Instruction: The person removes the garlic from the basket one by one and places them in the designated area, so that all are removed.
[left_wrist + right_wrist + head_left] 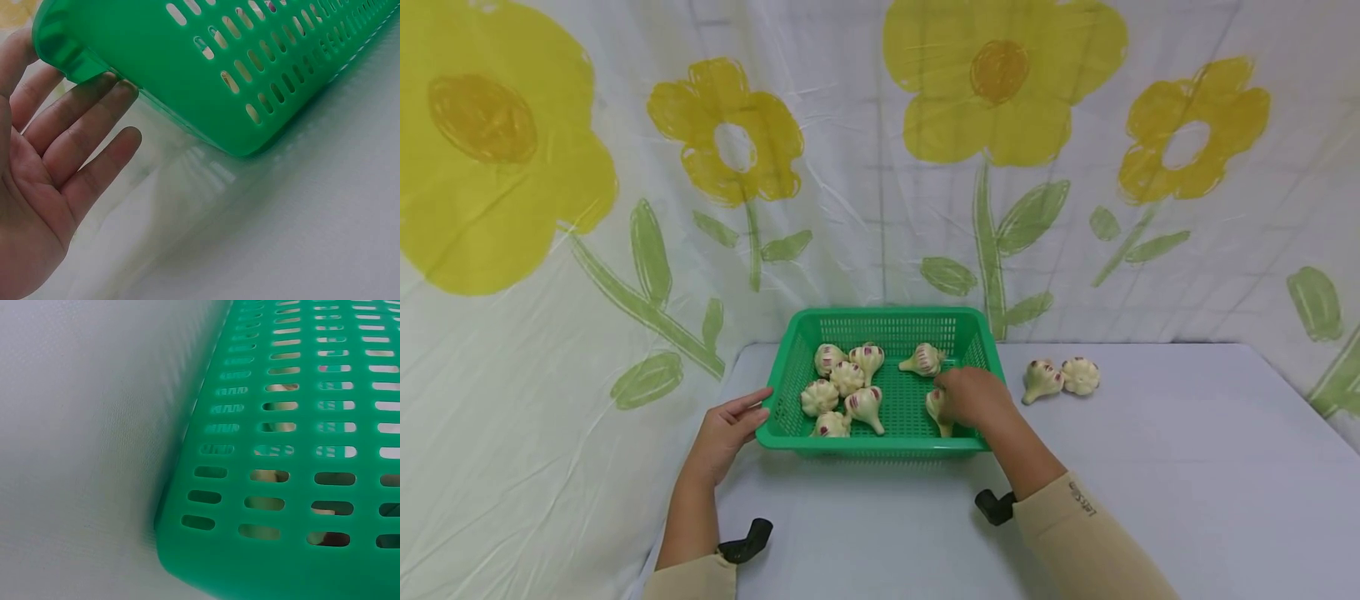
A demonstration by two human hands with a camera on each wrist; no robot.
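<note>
While my left hand (722,437), fingers nearly straight, touches the green basket (880,443) on the white table (865,525) before yellow-flowered sheeting (842,258), my right hand (977,400) apparently pinches a garlic bulb (935,406) inside.

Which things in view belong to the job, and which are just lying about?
Job, by the look of it:
green basket
garlic bulbs inside it
left hand, at its rim
right hand, at a bulb inside
two loose bulbs right of the basket, probably

Just surroundings:
flowered curtain
white tabletop
</note>
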